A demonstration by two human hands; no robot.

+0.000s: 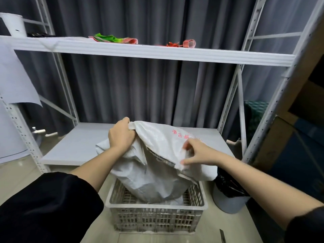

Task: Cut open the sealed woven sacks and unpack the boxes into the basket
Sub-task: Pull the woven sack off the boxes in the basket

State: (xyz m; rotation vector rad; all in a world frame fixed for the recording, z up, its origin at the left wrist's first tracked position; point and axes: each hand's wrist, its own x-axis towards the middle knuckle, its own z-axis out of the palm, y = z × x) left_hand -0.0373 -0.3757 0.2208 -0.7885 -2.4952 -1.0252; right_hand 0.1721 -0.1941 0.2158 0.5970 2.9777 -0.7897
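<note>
Shelving (pixel 157 53) of white metal fills the background in front of a grey curtain (pixel 140 88); its upper board carries a green and pink scrap (pixel 114 39) and a red scrap (pixel 182 43). White woven sack (pixel 157 165) with red print stands tilted, its lower end inside the slatted plastic basket (pixel 156 214) on the floor, its upper part leaning back over the lowest shelf board (pixel 78 142). Box edge (pixel 157 156), corrugated, shows in the opened mouth of the sack. Black-lined bin (pixel 229 195) stands just right of the basket. Left hand (pixel 121 135) grips a bunched top corner of the sack, fingers curled round the fabric. Right hand (pixel 196 152) pinches the cut edge of the sack between thumb and fingers.
</note>
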